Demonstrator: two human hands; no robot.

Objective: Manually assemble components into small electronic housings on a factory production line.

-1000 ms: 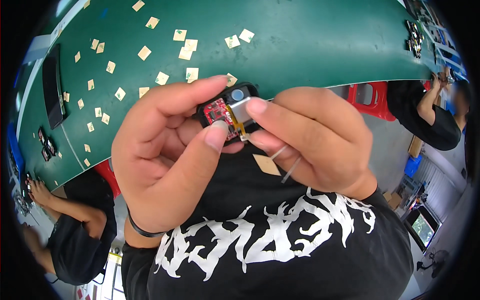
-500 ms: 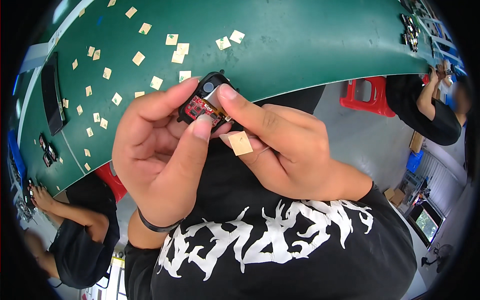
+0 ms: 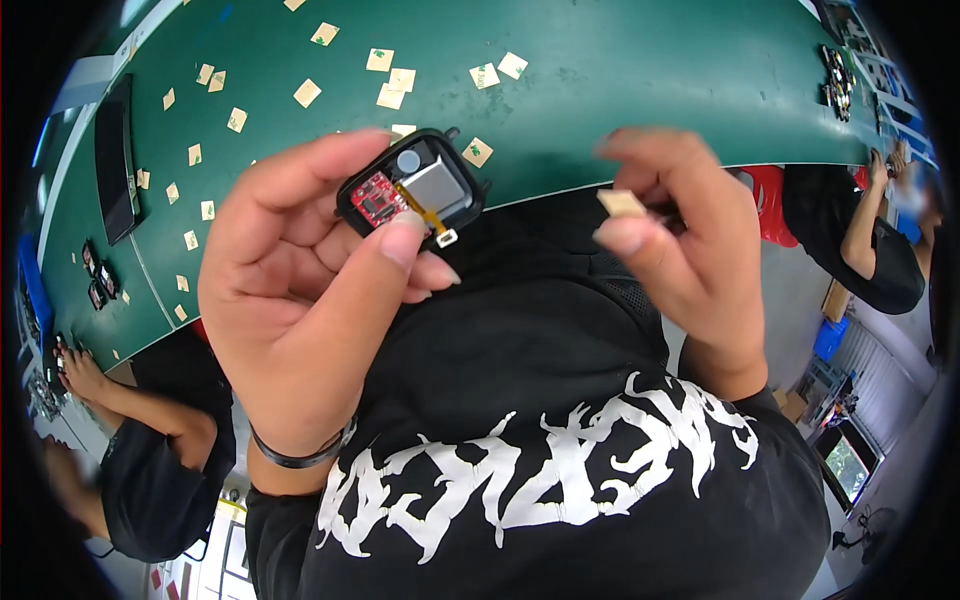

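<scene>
My left hand (image 3: 300,290) grips an open black device housing (image 3: 424,160) at its left side, the thumb pressing near the lower edge. Inside sit a red circuit board (image 3: 374,198), a silver rectangular battery (image 3: 438,188) and a grey round disc (image 3: 408,161). An amber flex cable runs down beside the battery to a small white connector (image 3: 446,238) at the rim. Off to the right, my right hand (image 3: 700,240) pinches a small beige paper square (image 3: 621,203) by the thumb; its index finger is curled above and slightly blurred. The two hands are apart.
Many beige paper squares, such as a sticker square (image 3: 477,152), lie scattered on the green table (image 3: 600,70). A long black panel (image 3: 117,160) and small black devices (image 3: 98,275) lie at left. Two people sit at either side; a red stool (image 3: 765,200) is at right.
My right hand has drawn away from the housing to the right, carrying the beige paper square. The housing has turned slightly in my left hand, so the battery and cable now show fully.
</scene>
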